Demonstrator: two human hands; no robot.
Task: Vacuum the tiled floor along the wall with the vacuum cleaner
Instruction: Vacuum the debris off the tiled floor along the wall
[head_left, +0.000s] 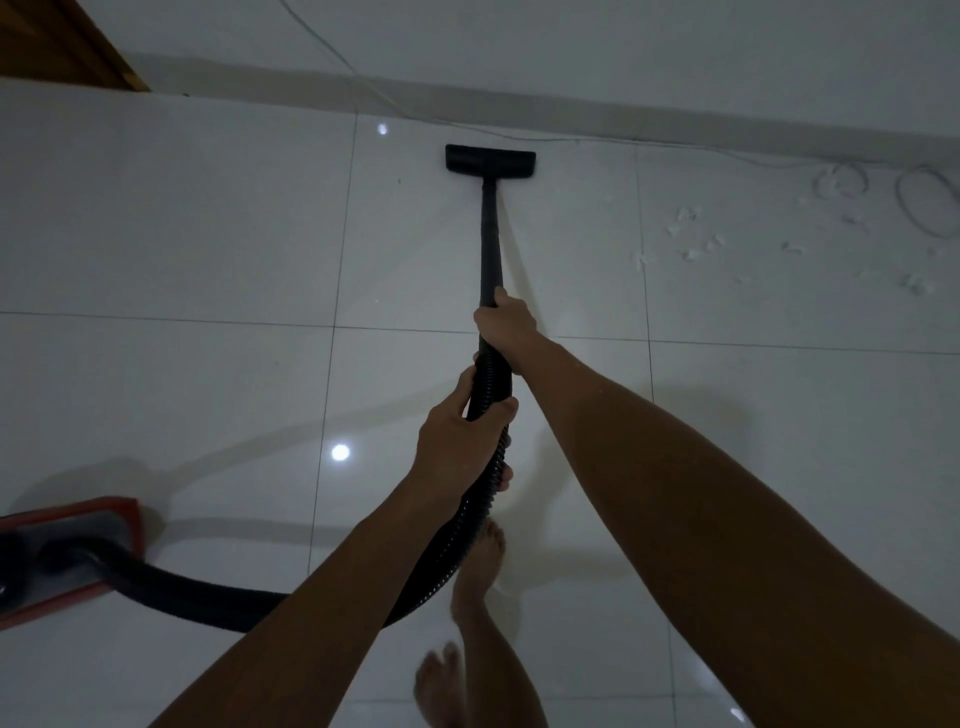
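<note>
With both arms stretched forward, my right hand (503, 322) grips the black wand (489, 244), my left hand (462, 441) grasps the ribbed hose (488, 384), and the nozzle (490, 158) sits on the tiled floor (208, 234) near the wall (675, 62).

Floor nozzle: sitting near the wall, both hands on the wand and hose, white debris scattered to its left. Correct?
Not quite. In the head view the white debris lies to the right of the floor nozzle, not the left. The rest holds: the nozzle sits near the wall, the right hand grips the wand and the left hand grips the hose.
</note>
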